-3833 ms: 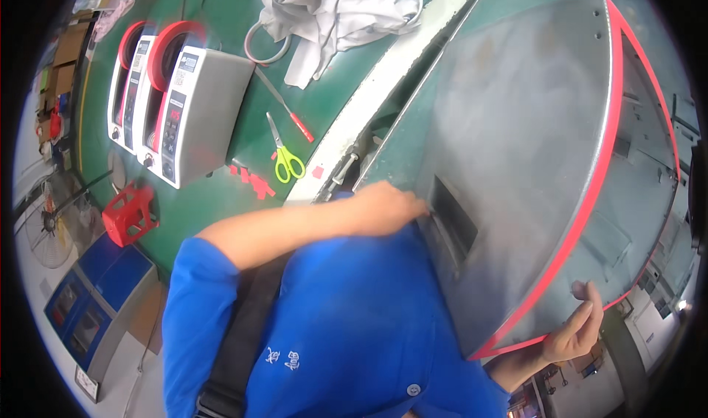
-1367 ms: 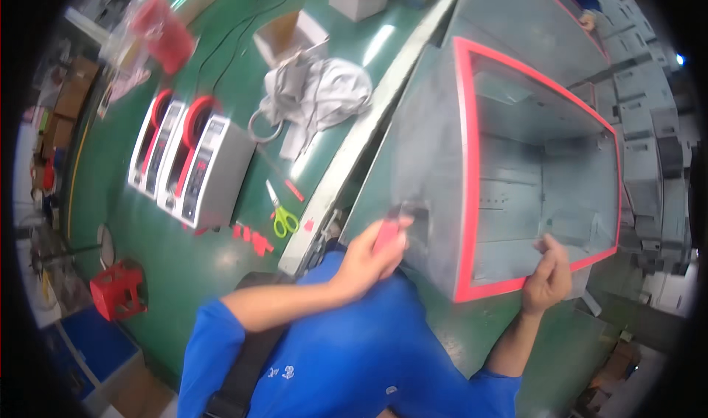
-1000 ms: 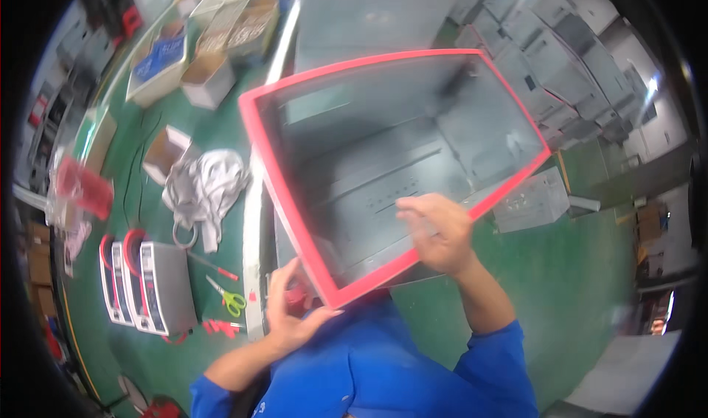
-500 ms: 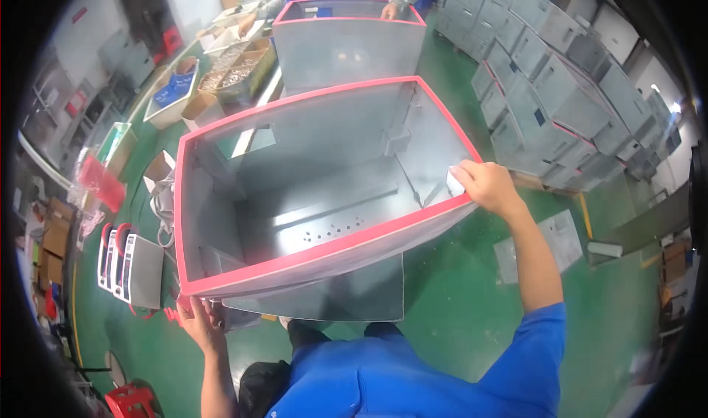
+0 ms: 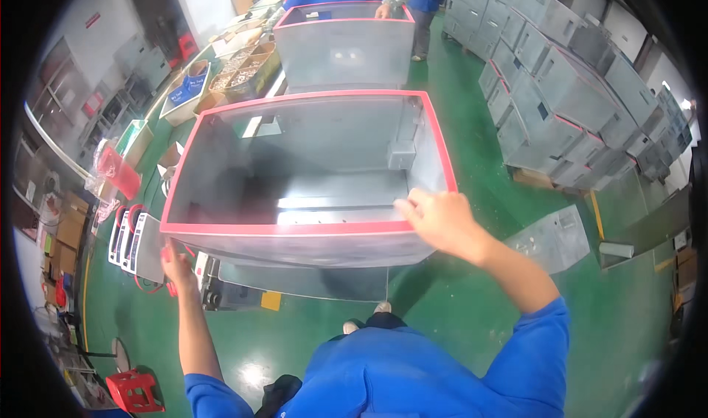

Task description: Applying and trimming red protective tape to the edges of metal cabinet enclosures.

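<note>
A large open-topped grey metal box (image 5: 332, 250) with red edging along its rim stands in front of me. My right hand (image 5: 446, 222) is at its near right corner, fingers curled over the rim and closed on it. The fingertips reach just inside the box. Below the near left corner is my left hand (image 5: 177, 267), its fingers bent and closed. Something red shows at those fingers, but I cannot make out what they hold. Inside the box, a small bracket (image 5: 402, 154) sits on the right wall.
Beyond stands a second red-rimmed metal box (image 5: 346, 53), a co-worker's hand (image 5: 383, 11) on its rim. Stacked grey boxes (image 5: 549, 93) fill the right. White power units (image 5: 136, 248) are at left, parts bins (image 5: 247, 71) far left, a red stool (image 5: 134, 391) lower left. A metal sheet (image 5: 553, 241) lies on the floor.
The near box has turned and now sits squarer to me, its near right corner lower in view. My right hand has moved left and nearer with that corner; my left hand has shifted up and left.
</note>
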